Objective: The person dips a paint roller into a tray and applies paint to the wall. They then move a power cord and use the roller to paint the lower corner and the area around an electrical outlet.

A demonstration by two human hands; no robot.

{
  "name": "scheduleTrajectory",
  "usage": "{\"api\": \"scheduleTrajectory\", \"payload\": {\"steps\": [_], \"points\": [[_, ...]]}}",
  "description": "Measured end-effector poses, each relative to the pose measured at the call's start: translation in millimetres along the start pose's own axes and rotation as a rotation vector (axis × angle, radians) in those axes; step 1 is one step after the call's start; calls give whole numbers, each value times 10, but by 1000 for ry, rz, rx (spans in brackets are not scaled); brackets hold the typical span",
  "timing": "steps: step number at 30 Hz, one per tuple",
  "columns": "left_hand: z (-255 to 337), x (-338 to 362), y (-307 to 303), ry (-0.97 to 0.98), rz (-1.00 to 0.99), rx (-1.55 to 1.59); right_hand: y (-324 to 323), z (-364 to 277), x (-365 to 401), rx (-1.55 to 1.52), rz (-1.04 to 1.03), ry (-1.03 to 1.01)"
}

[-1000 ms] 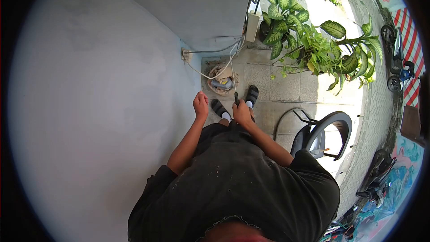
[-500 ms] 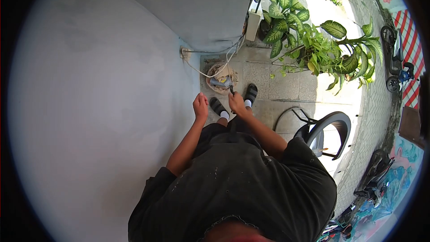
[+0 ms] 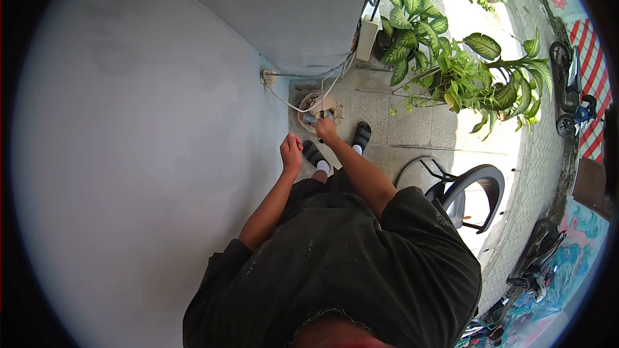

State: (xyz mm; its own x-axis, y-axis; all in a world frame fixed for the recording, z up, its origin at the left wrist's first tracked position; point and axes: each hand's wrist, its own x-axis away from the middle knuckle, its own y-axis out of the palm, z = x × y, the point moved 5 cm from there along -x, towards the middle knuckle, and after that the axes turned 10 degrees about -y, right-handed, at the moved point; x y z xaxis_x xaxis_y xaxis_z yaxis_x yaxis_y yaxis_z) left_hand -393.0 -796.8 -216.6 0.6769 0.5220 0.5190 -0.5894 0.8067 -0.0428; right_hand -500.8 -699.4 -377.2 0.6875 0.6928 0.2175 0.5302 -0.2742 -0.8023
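At the foot of the grey wall (image 3: pixel 161 122), by its corner, lay a round floor pit (image 3: pixel 309 102). The right hand (image 3: pixel 327 130) stretched down over it, clamped on a slim dark tool (image 3: pixel 322 116), seemingly to reach inside. The left hand (image 3: pixel 291 151) hung curled and empty beside the wall, probably for balance.

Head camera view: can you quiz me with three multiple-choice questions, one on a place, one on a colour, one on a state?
1. Where is the right hand? A on a ladder; B above the round hole in the floor; C in a bucket.
2. The shirt is: A black; B white; C orange.
3. The right hand is: A open, empty; B in a pocket; C gripping a dark tool.
Answers: B, it hangs over the hole; A, dark cloth throughout; C, it is closed around the tool.
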Motion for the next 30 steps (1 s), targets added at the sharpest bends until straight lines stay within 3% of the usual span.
{"api": "scheduleTrajectory", "payload": {"steps": [2,3,5,8,17,21,26,30], "points": [[-4,15,4,8,-20,6,19,99,452,-712,187,608],[-23,11,-2,6,-22,10,-174,-8,620,-708,188,610],[-47,-32,-45,13,3,-13,-399,-243,910,-1616,169,863],[-10,-61,-41,19,31,17,-344,36,898,-1741,39,909],[-67,-45,-80,-18,50,61,-1089,-750,1173,-1015,166,649],[-94,-55,-164,-8,78,15,-1151,-991,1049,-1062,184,681],[-40,-49,-201,31,83,-26,-350,-316,60,-1213,159,754],[-12,11,-225,37,97,-69,-446,-441,238,-1149,160,705]]}}
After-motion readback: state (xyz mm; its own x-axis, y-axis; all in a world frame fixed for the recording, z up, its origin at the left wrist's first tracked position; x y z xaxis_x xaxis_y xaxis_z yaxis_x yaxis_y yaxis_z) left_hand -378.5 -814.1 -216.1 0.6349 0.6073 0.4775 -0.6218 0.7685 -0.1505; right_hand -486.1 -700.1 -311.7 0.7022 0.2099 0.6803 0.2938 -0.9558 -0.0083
